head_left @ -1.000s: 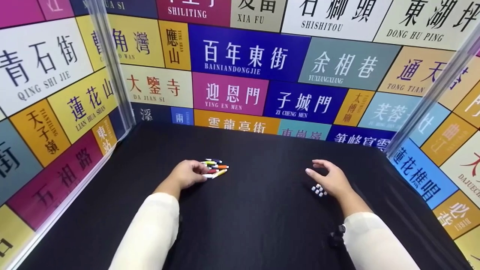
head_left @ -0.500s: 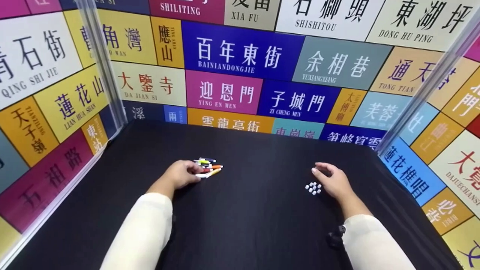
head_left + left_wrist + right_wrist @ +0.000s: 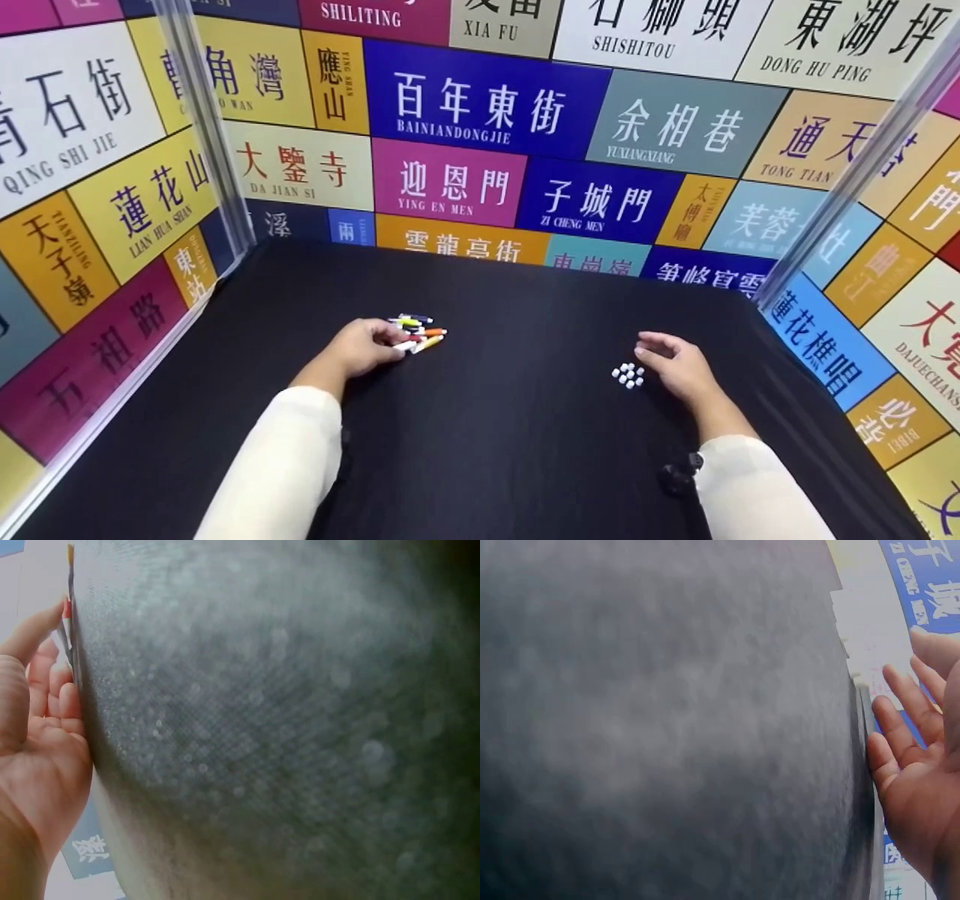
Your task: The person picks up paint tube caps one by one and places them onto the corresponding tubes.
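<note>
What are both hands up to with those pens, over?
Left hand at the pens, grip unclear. Right hand open, holding nothing, beside white cubes. Pens bunched together, possibly in each other's way.

In the head view, Chinese characters stand with Latin spellings: a wide blue panel (image 3: 486,99) at twelve o'clock reads BAINIANDONGJIE; a white panel (image 3: 660,37) at one, SHISHITOU; a grey-green panel (image 3: 686,116) at two, YUXIANGXIANG; a cream panel (image 3: 304,166) at ten, DA JIAN SI. A smaller blue panel (image 3: 598,198) reads ZI CHENG MEN, also legible at two o'clock in the right wrist view.
</note>
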`<control>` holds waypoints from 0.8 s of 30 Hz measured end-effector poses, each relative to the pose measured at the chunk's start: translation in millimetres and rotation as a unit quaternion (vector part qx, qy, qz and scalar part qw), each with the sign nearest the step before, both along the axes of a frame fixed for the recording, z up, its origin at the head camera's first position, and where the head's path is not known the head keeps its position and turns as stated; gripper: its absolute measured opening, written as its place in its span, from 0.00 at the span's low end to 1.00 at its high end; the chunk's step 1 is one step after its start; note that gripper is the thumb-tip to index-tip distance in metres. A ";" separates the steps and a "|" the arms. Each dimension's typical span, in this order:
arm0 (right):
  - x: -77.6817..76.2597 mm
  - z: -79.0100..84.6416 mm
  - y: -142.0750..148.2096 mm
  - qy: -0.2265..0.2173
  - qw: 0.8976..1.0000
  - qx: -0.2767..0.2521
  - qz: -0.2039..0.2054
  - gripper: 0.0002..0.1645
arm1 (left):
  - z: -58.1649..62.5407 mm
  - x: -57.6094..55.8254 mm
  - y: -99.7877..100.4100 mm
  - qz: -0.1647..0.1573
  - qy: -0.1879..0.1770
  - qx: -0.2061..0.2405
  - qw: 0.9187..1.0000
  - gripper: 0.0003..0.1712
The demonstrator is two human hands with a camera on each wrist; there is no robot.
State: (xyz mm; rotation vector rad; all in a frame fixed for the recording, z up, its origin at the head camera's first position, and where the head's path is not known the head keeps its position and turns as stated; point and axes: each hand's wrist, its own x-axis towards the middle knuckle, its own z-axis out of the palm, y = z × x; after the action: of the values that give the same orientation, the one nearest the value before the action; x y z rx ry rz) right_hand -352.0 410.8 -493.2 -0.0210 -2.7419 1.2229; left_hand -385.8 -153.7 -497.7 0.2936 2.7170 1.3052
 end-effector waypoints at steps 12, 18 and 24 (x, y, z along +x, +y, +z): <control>5.8 -4.4 12.9 -0.043 0.998 0.006 0.054 0.26 | -0.9 2.8 -1.7 -0.004 0.021 0.016 1.000 0.12; 6.5 -6.3 15.8 -0.011 0.994 0.089 0.066 0.22 | -0.8 3.0 0.1 -0.005 0.024 0.004 1.000 0.12; 6.1 -8.3 16.9 0.030 0.988 0.128 0.085 0.14 | -0.8 3.2 1.6 -0.004 0.044 -0.011 0.999 0.11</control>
State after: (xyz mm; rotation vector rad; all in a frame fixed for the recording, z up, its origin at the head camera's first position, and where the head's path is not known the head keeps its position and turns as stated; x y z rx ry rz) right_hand -345.9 427.7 -501.4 0.2756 -2.8732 0.8777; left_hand -382.6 -152.1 -498.4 0.3684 2.7972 1.2902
